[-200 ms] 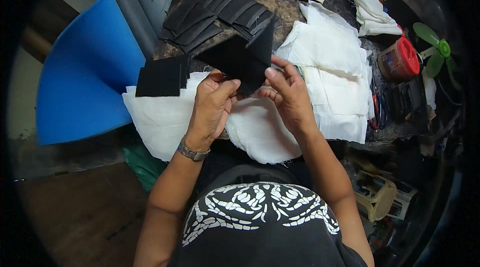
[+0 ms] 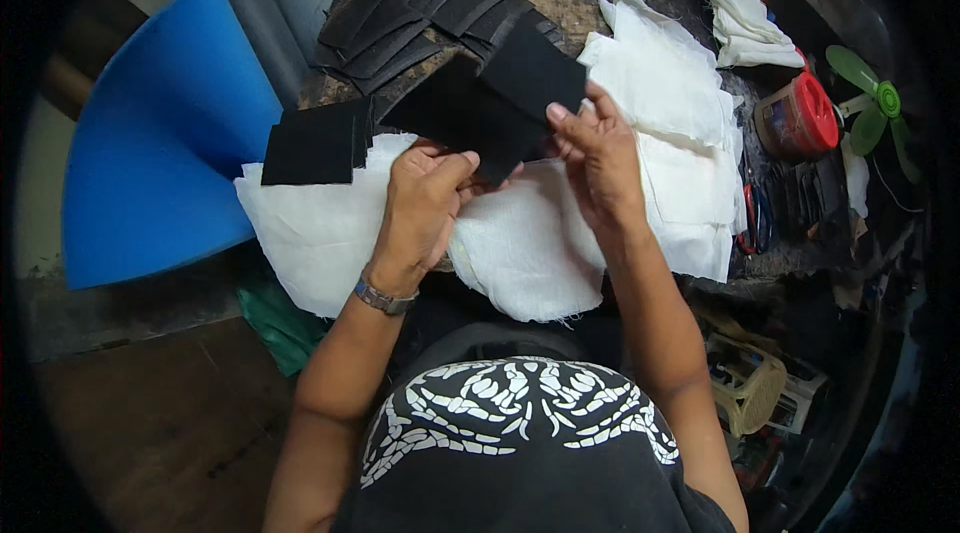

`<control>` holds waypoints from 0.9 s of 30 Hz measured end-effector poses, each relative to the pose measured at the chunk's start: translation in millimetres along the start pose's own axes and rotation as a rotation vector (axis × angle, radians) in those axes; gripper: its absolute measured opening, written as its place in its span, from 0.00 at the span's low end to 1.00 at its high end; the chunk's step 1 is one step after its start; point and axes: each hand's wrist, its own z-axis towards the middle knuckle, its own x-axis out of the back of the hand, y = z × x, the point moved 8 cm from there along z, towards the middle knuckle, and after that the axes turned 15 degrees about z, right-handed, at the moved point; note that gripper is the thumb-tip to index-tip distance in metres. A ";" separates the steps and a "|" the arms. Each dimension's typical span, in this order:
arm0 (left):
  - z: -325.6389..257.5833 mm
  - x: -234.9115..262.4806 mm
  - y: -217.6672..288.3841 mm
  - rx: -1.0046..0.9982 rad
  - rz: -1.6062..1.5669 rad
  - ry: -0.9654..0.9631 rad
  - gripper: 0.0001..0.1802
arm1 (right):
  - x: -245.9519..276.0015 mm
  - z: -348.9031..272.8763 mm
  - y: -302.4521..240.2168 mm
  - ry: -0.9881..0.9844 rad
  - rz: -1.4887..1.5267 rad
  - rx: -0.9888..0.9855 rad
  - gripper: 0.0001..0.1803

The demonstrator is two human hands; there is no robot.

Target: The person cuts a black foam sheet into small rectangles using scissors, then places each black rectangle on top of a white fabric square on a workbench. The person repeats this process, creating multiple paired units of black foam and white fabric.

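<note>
Black fabric pieces (image 2: pixel 490 108) (seemingly two) pinched by both hands.

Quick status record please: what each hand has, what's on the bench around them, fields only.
left hand: left hand pinches the near edge of a black fabric piece, grip shut
right hand: right hand holds the same piece at its right side, next to a second black piece
under the hands: white cloth pieces spread over the bench edge
left of hands: black square lying on white cloth
far side: stack of black pieces
right side: red-lidded jar, green fan
left edge: blue sheet
</note>
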 end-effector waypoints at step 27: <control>-67.0 -27.7 -26.7 -0.631 1.624 -0.046 0.23 | 60.7 -12.8 -0.9 0.168 -0.364 -0.064 0.04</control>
